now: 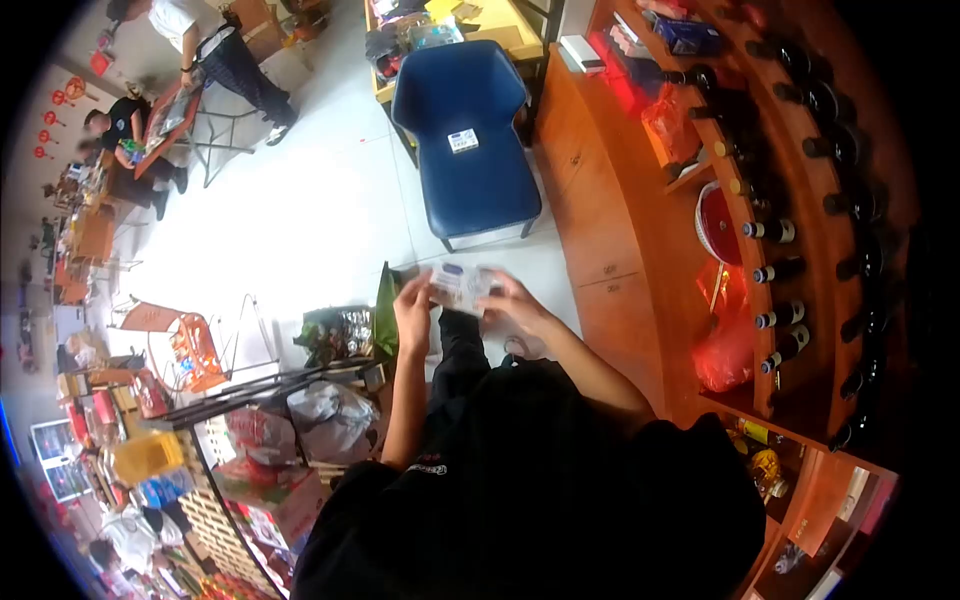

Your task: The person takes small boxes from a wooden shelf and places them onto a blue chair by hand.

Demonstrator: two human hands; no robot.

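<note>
Between 2 hands point(412, 297), a packet point(461, 286)

1. The held pack point(460, 288) has a blue mark, but its words are too blurry to read.
2. The white pack point(463, 140) on the blue chair point(478, 195) has dark print, too small to read.
3. The black shirt point(530, 480) has tiny print I can't read.

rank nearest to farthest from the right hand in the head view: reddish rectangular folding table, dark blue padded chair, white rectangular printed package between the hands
1. White package, held between left hand and right hand.
2. Blue chair, straight ahead beyond the hands.
3. Folding table, far ahead on the left.
</note>
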